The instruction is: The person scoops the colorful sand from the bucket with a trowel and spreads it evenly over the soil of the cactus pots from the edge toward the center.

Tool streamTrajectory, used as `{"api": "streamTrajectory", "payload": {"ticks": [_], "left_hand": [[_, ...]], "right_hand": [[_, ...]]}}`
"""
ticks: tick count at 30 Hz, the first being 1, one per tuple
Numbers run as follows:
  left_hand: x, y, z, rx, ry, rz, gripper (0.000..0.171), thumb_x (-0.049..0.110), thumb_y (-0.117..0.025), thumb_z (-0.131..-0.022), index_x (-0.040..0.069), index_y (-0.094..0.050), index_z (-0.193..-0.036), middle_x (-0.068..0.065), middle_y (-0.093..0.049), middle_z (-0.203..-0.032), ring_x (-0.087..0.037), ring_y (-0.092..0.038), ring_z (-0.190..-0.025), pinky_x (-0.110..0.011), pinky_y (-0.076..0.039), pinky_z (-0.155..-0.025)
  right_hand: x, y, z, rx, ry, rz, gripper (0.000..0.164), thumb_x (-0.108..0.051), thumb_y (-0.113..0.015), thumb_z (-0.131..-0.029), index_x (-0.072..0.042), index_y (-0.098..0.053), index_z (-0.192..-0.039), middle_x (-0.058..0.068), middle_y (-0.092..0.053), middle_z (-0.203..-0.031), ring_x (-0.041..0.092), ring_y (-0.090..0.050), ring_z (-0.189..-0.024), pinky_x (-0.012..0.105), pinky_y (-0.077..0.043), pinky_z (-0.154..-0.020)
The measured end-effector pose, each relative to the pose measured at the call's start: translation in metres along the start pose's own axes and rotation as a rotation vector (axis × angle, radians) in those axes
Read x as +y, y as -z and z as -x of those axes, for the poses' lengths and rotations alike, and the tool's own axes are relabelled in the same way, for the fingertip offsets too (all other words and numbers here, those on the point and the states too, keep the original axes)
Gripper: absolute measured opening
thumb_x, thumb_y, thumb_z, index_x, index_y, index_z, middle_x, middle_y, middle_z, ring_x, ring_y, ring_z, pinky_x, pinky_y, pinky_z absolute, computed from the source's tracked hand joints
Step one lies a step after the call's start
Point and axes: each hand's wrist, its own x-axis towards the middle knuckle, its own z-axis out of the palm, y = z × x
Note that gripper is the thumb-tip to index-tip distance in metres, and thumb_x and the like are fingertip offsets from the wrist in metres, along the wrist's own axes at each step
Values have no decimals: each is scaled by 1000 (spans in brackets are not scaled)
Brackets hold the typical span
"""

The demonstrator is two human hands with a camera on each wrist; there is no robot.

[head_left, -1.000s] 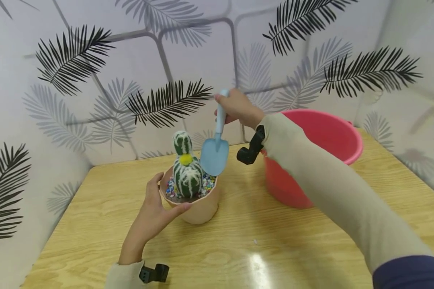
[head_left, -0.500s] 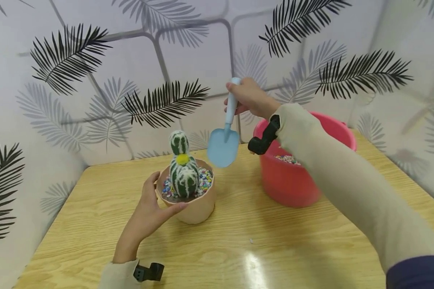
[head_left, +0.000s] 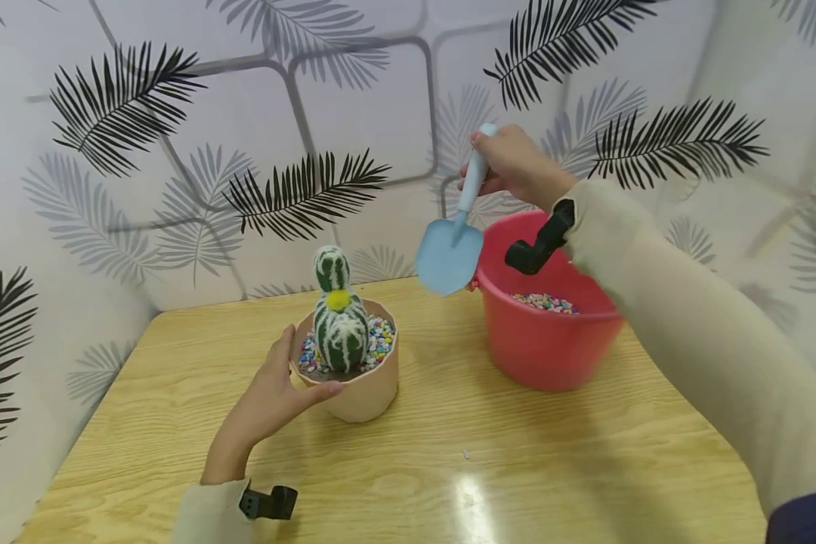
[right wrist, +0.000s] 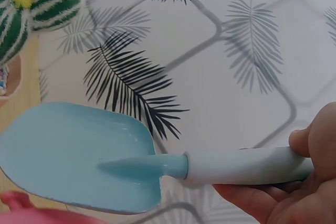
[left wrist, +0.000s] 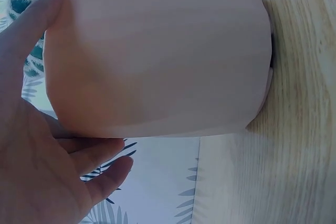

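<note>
A green and white cactus (head_left: 341,332) with a yellow flower stands in a peach pot (head_left: 363,397), with colourful pebbles (head_left: 381,336) around its base. My left hand (head_left: 272,397) holds the pot's rim from the near left, thumb on the front and fingers round the side; the left wrist view shows the pot wall (left wrist: 157,56) close up. In my right hand (head_left: 517,162) is a light blue trowel (head_left: 451,255), gripped by its pale handle. Its blade points down and left, between the pot and the red bucket (head_left: 544,340). No pebbles show on the blade (right wrist: 73,153) in the right wrist view.
More pebbles (head_left: 545,303) lie inside the bucket, which my right forearm partly covers. One small pale bit (head_left: 466,455) lies on the wooden table (head_left: 408,483). A wall with printed leaves (head_left: 367,98) rises right behind the table.
The trowel has moved from over the pot's right rim, rightward and up, to beside the bucket's left rim. My left hand keeps its hold on the pot.
</note>
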Motion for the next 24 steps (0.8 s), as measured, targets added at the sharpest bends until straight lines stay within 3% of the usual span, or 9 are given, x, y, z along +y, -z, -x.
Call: {"api": "streamTrajectory", "payload": {"ticks": [3, 7, 14, 18, 24], "left_hand": [[-1, 2, 1, -6, -7, 15, 113, 49, -70, -82, 1, 5, -152, -26, -5, -157, -47, -15, -142, -62, -25, -109], [-4, 2, 1, -7, -11, 31, 110, 47, -69, -83, 2, 3, -152, -25, -7, -157, -46, -18, -142, -60, -29, -108], [-5, 1, 0, 0, -15, 36, 108, 46, -69, -84, 1, 2, -152, -25, -9, -157, -44, -20, -142, -58, -32, -108], [-6, 1, 1, 4, -18, 45, 107, 45, -69, -85, 1, 2, -152, -25, -9, -157, -44, -20, -142, -57, -33, -107], [-6, 0, 1, 18, -31, 56, 106, 42, -70, -85, 0, 0, -152, -25, -10, -157, -43, -20, -142, -57, -34, -107]], "right_hand": [[-2, 10, 2, 4, -2, -20, 34, -24, -37, -103, -4, -30, -130, 8, -57, -80, 15, -66, -61, 27, -57, -58], [-4, 25, 5, -7, -4, -56, 24, -25, -37, -103, -8, -34, -121, 7, -59, -79, 17, -67, -63, 29, -58, -59], [-3, 59, 9, 32, -7, -20, 38, -33, -39, -102, -10, -29, -130, 2, -62, -84, 14, -70, -69, 30, -58, -63], [2, 77, 10, 38, -9, -60, 28, -32, -40, -101, -12, -34, -119, 3, -63, -81, 16, -70, -68, 30, -58, -59], [14, 92, 12, 58, -21, -56, 25, -32, -41, -101, -13, -36, -116, 2, -65, -76, 17, -70, -66, 30, -58, -57]]}}
